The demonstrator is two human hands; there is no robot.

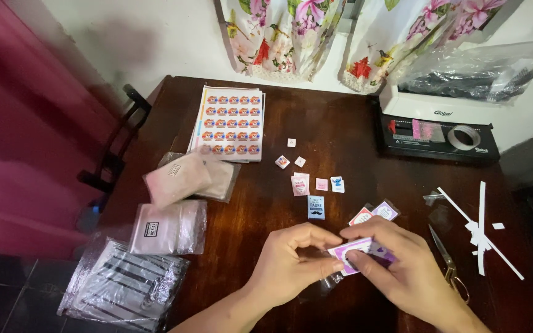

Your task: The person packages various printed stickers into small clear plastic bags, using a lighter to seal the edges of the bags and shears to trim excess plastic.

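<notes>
Head view: left hand (291, 262) and right hand (396, 271) meet low over the dark wooden table (340, 135), both pinching a small purple-and-white card (356, 253), fingertips at opposite ends, probably to steady it. A clear sleeve (331, 280) seems to hang below it; hard to tell. Just above lie two bagged cards (374, 214), then a blue card (316, 207) and loose small stickers (319, 184) spread singly. Scissors (448, 262) sit right, beside white paper strips (481, 231). Farther left: a printed sticker sheet (229, 122) and stacked plastic bag packs (171, 228).
</notes>
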